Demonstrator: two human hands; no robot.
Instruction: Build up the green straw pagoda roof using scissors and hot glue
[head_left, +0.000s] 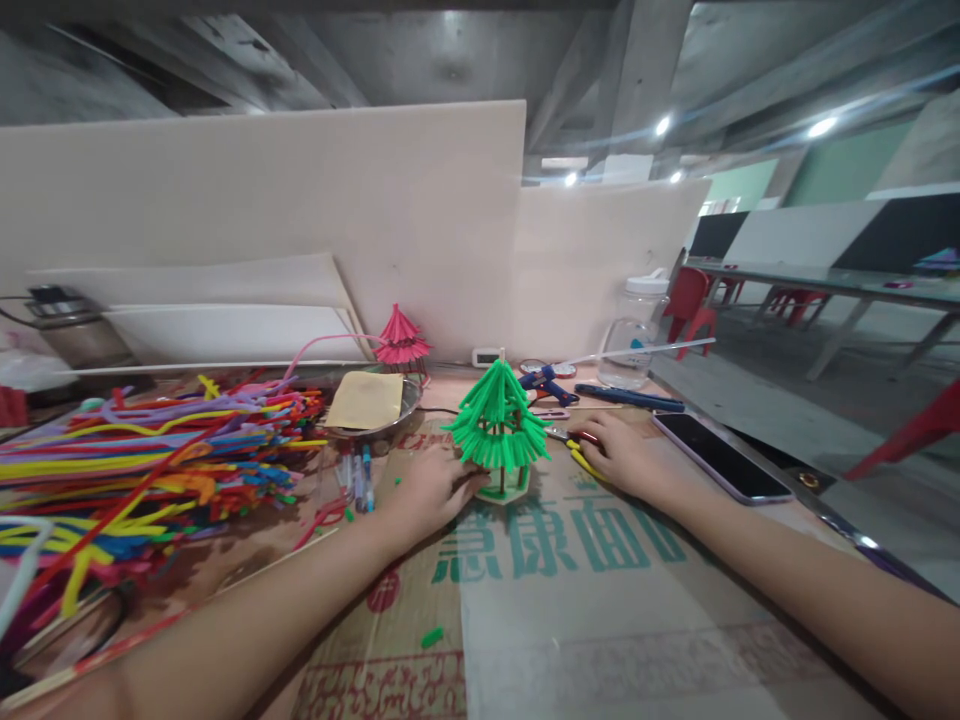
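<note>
A small model pavilion (501,425) with a green pipe-cleaner roof, brown posts and a green base stands upright on a printed cardboard sheet. At its left side, my left hand (435,487) has its fingers closed at the base's edge. To the right, my right hand (616,450) lies low over yellow-handled pliers (583,460), fingers curled at the handles. The pliers' metal tip points left toward the pavilion; part of the handles is hidden under my hand. Small green scraps (432,637) lie on the cardboard (375,655).
Bundled colourful pipe cleaners (157,470) cover the left side. Behind are a pink pavilion (403,335), a metal dish (409,405) with a yellow pad, a blue glue gun (551,382) and a clear jug (631,335). A phone (720,457) lies right. White boards (300,220) stand at the back.
</note>
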